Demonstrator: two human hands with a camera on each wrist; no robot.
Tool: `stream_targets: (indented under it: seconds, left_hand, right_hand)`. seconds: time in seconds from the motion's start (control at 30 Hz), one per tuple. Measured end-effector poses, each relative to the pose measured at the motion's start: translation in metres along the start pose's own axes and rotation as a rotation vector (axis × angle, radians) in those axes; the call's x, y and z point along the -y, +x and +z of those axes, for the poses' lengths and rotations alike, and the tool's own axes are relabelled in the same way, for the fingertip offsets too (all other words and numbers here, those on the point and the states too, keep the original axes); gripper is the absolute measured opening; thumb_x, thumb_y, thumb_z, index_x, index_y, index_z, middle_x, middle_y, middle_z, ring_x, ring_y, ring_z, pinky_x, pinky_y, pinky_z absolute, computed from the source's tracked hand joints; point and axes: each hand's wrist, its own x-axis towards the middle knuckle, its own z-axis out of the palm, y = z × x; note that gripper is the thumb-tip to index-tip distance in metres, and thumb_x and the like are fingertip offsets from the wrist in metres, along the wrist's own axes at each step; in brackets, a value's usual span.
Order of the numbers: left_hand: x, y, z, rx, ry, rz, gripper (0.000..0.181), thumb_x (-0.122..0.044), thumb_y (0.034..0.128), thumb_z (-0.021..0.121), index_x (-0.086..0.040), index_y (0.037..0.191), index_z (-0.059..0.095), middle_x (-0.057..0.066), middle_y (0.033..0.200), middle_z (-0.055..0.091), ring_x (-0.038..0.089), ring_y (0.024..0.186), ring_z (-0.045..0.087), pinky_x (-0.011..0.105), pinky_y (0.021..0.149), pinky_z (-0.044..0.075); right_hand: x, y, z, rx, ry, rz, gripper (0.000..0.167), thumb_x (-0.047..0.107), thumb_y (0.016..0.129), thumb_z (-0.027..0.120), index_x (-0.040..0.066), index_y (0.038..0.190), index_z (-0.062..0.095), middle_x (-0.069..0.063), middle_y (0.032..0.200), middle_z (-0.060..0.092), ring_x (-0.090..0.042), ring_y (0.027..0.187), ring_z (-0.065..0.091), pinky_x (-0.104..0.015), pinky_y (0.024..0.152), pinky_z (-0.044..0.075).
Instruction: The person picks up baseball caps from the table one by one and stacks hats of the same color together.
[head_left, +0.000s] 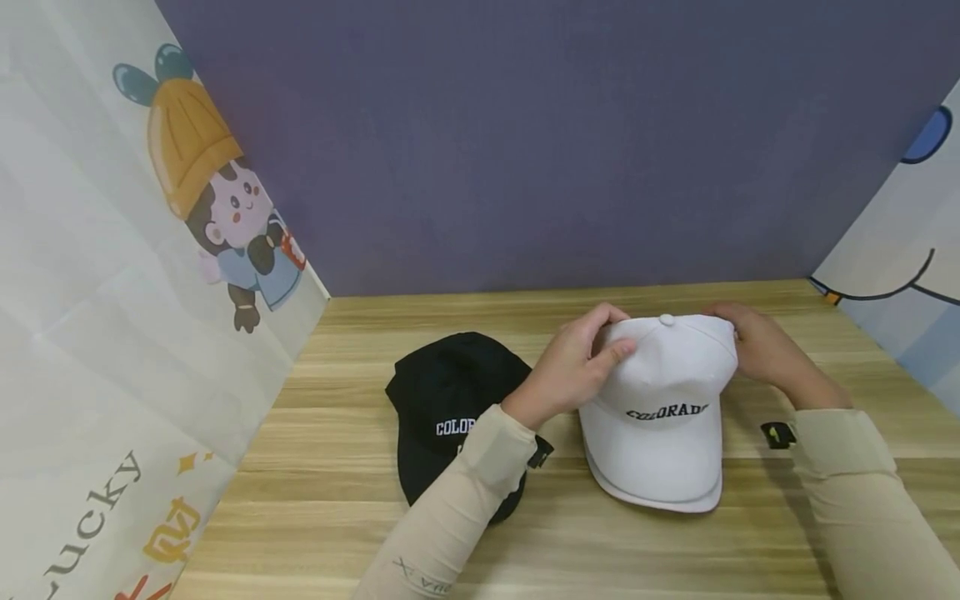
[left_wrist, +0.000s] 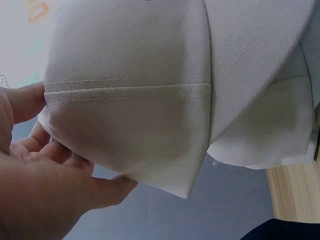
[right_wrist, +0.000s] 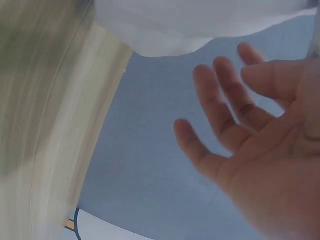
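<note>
A white baseball cap (head_left: 663, 367) with dark "COLORADO" lettering is held upright over the wooden table, its brim towards me. My left hand (head_left: 573, 367) grips the left side of its crown, thumb on the front panel and fingers behind. Close up in the left wrist view, the cap's stitched fabric (left_wrist: 130, 100) lies against the left hand (left_wrist: 50, 175). At the cap's right side is my right hand (head_left: 765, 346), its fingertips hidden there in the head view. The right wrist view shows that hand (right_wrist: 260, 135) with loosely spread fingers, apart from the cap (right_wrist: 165, 30).
A black cap (head_left: 457, 383) with white lettering lies on the wooden table (head_left: 322, 500), partly behind my left forearm. A purple-grey panel (head_left: 525, 150) stands along the table's back edge. Printed white sheets flank it, the left one (head_left: 112, 333) with a cartoon figure.
</note>
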Motion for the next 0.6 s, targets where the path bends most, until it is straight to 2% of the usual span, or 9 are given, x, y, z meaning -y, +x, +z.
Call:
stream_targets:
  seconds: [0.07,0.13,0.2,0.27,0.37,0.47,0.53,0.6]
  left_hand:
    - [0.001,0.000,0.000,-0.006,0.015,-0.009,0.021,-0.025,0.1035,0.061,-0.014,0.121,0.061,0.002,0.117,0.068,0.005,0.100,0.058,0.017,0.087,0.047]
    - [0.001,0.001,0.001,-0.012,0.026,-0.021,0.021,-0.025,0.1037,0.061,-0.014,0.122,0.061,0.001,0.119,0.068,0.005,0.102,0.058,0.018,0.090,0.047]
    - [0.001,0.001,0.001,-0.018,0.038,-0.032,0.022,-0.025,0.1038,0.061,-0.014,0.122,0.061,0.001,0.121,0.068,0.005,0.105,0.058,0.019,0.093,0.047]
    - [0.001,0.002,0.002,-0.024,0.053,-0.042,0.022,-0.026,0.1039,0.061,-0.014,0.123,0.061,0.001,0.122,0.067,0.006,0.107,0.058,0.021,0.096,0.047]
    - [0.002,0.002,0.002,-0.028,0.069,-0.051,0.023,-0.026,0.1040,0.060,-0.014,0.123,0.061,0.002,0.124,0.067,0.008,0.110,0.058,0.023,0.098,0.047]
    - [0.003,0.003,0.003,-0.026,0.092,-0.060,0.024,-0.026,0.1040,0.060,-0.014,0.124,0.061,0.002,0.127,0.066,0.009,0.113,0.059,0.023,0.100,0.047]
    - [0.003,0.003,0.005,-0.023,0.106,-0.071,0.024,-0.026,0.1039,0.061,-0.015,0.125,0.062,0.001,0.129,0.066,0.010,0.116,0.060,0.023,0.102,0.047]
    - [0.004,0.003,0.006,-0.019,0.118,-0.083,0.024,-0.026,0.1038,0.061,-0.015,0.126,0.062,0.001,0.130,0.065,0.010,0.119,0.059,0.024,0.102,0.047]
  right_hand:
    - [0.001,-0.001,-0.001,-0.029,0.005,-0.042,0.028,0.004,0.096,0.065,-0.007,0.122,0.064,-0.033,0.122,0.063,-0.048,0.108,0.062,-0.063,0.086,0.050]
    - [0.002,-0.002,-0.002,-0.059,0.013,-0.079,0.022,-0.001,0.095,0.064,-0.003,0.117,0.068,-0.026,0.116,0.068,-0.024,0.101,0.065,-0.047,0.081,0.053]
    - [0.003,-0.003,-0.005,-0.078,0.038,-0.098,0.021,-0.004,0.095,0.061,0.002,0.113,0.071,-0.019,0.114,0.070,0.000,0.099,0.058,-0.030,0.079,0.050]
    - [0.004,-0.003,-0.007,-0.087,0.066,-0.095,0.022,-0.004,0.095,0.059,0.007,0.106,0.074,-0.010,0.108,0.071,0.012,0.093,0.051,-0.020,0.076,0.046]
    - [0.005,-0.004,-0.010,-0.073,0.111,-0.075,0.026,-0.004,0.095,0.056,0.014,0.089,0.074,0.003,0.095,0.070,0.012,0.087,0.051,-0.018,0.073,0.045]
    - [0.005,-0.003,-0.011,-0.040,0.110,-0.063,0.031,-0.005,0.093,0.058,0.017,0.077,0.071,0.008,0.084,0.069,0.004,0.078,0.055,-0.023,0.066,0.046]
    - [0.004,-0.004,-0.011,0.004,0.097,-0.047,0.031,-0.007,0.093,0.057,0.016,0.076,0.071,0.005,0.082,0.069,0.002,0.073,0.055,-0.024,0.063,0.045]
    - [0.002,-0.004,-0.011,0.053,0.074,-0.040,0.029,-0.008,0.092,0.057,0.012,0.082,0.075,0.000,0.085,0.072,0.001,0.072,0.054,-0.025,0.062,0.045]
